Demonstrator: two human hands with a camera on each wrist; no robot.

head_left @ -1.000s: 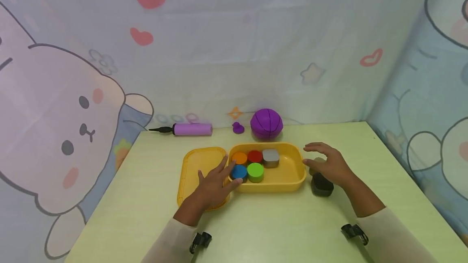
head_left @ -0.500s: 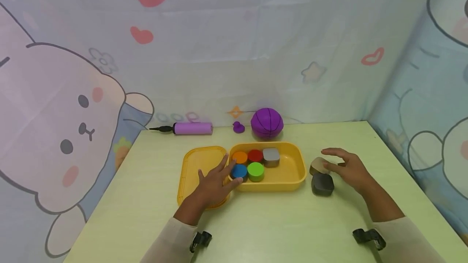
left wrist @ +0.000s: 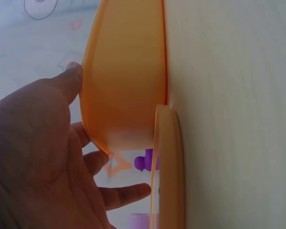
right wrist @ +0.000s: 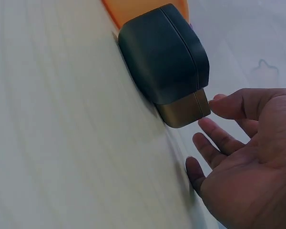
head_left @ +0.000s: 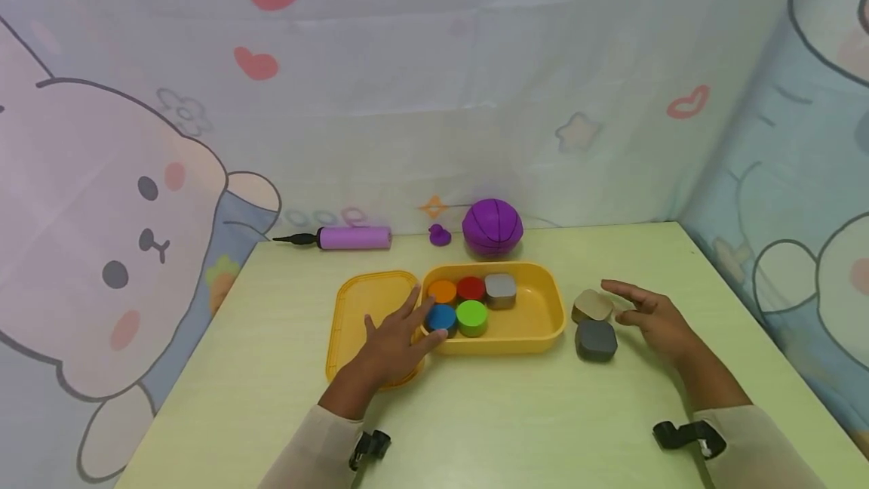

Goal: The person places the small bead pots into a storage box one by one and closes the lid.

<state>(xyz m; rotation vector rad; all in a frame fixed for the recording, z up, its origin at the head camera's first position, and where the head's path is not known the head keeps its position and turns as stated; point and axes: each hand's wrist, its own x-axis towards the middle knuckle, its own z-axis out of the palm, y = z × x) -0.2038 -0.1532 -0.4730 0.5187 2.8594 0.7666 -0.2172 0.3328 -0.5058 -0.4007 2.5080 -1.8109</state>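
The yellow box [head_left: 498, 348] is lying toward the table's [head_left: 516, 421] back edge, long axis running parallel; the left hand [head_left: 392, 349] is touching its left end, fingers spread; the right hand [head_left: 657, 328] is hovering loosely open beside the beige-topped container [head_left: 593, 306].

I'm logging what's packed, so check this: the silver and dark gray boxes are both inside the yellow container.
Not quite: the dark gray box stands on the table outside the yellow container, as the head view shows; the silver box is inside.
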